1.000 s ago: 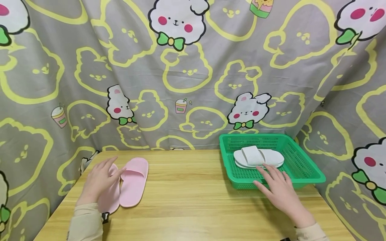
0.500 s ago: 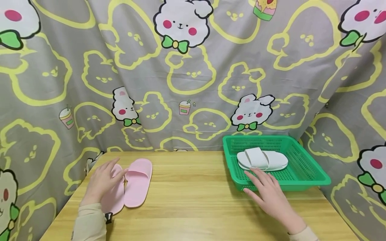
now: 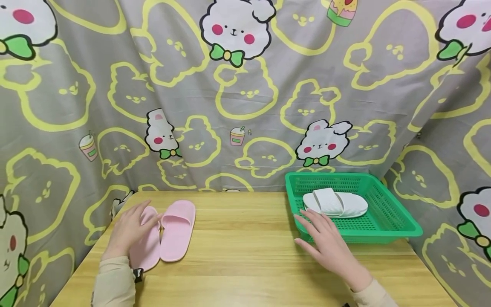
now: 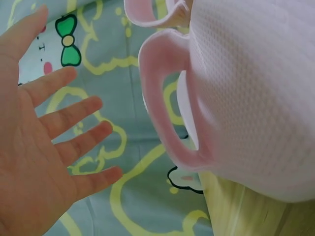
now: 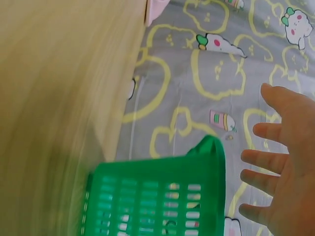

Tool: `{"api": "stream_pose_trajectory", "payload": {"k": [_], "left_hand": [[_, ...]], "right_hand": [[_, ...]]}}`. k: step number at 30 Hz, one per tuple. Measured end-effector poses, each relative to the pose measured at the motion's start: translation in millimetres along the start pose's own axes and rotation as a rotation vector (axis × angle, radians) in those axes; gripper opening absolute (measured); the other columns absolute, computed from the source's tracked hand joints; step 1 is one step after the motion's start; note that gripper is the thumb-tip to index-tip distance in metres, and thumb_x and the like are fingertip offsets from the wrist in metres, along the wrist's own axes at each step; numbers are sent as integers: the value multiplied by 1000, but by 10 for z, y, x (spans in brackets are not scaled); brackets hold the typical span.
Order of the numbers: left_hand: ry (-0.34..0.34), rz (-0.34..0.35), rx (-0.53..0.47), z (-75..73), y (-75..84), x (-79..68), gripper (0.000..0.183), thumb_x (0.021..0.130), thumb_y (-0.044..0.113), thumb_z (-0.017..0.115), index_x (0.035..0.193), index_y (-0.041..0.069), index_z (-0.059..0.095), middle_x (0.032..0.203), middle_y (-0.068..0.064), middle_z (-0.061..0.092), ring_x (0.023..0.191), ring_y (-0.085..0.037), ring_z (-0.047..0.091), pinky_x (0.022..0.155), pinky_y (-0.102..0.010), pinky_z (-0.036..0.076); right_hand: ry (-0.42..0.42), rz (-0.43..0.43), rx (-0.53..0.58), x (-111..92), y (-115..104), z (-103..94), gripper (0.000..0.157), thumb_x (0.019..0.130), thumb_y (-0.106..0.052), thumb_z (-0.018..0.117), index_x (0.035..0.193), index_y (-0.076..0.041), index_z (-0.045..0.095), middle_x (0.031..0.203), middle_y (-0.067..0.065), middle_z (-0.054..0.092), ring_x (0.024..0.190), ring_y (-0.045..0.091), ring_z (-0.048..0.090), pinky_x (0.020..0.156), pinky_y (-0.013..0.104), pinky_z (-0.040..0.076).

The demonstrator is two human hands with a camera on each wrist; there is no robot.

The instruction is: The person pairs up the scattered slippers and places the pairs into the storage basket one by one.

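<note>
Left hand (image 3: 130,230) at 8 o'clock: empty, fingers spread, little moved, over the outer side of a pair of pale-pink, textured slide slippers (image 3: 176,245). Pair lies side by side on the yellowish wood-grain desk (image 3: 238,251), straps toward 12.

Right hand (image 3: 326,245), between 4 and 5 o'clock: also empty, fingers spread. Over the last second it shifted toward 9, from before the white, ribbed slide slippers (image 3: 330,202) to the 8-o'clock corner of the green, rectangular, perforated plastic basket (image 3: 383,233) holding them. Judgement: withdrawing from the white pair; pink pair remains outside.

In the way: basket's near rim, between right hand and white pair. Grey, cartoon-printed fabric curtain (image 3: 253,64) backs the desk at 12.
</note>
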State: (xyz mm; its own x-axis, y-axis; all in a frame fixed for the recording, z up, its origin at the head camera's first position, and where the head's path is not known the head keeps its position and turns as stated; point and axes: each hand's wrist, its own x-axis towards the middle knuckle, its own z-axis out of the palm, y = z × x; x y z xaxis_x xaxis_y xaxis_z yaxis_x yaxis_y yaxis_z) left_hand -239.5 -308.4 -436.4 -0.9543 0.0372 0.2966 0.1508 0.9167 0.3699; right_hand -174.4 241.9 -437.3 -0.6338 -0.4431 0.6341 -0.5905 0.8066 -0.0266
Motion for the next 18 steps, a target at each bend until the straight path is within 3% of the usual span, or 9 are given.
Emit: {"api": "stream_pose_trajectory", "payload": {"k": [6,12,18], "left_hand": [[-12,-11,-3,-4,-38,-6,80,92,60,54,149,7,36,146,-32,39,129,-57,35,104,-71,27],[-16,-9,12,25,-109,7,80,90,57,58,147,5,37,144,-34,41,127,-57,38,102,-71,29],[-43,-26,16,49,-142,8,83,90,59,57,147,3,37,144,-34,40,128,-57,37,103,-71,29]], "right_hand": [[-8,-39,21,139,-100,87,59,93,-48,60,141,-16,51,141,11,53,134,33,46,124,31,4],[-34,-57,40,277,-199,190,61,91,-46,63,143,-18,48,143,9,51,135,32,45,117,48,24],[-39,-88,62,401,-283,303,59,93,-47,60,142,-17,49,143,10,50,133,31,47,115,52,27]]}}
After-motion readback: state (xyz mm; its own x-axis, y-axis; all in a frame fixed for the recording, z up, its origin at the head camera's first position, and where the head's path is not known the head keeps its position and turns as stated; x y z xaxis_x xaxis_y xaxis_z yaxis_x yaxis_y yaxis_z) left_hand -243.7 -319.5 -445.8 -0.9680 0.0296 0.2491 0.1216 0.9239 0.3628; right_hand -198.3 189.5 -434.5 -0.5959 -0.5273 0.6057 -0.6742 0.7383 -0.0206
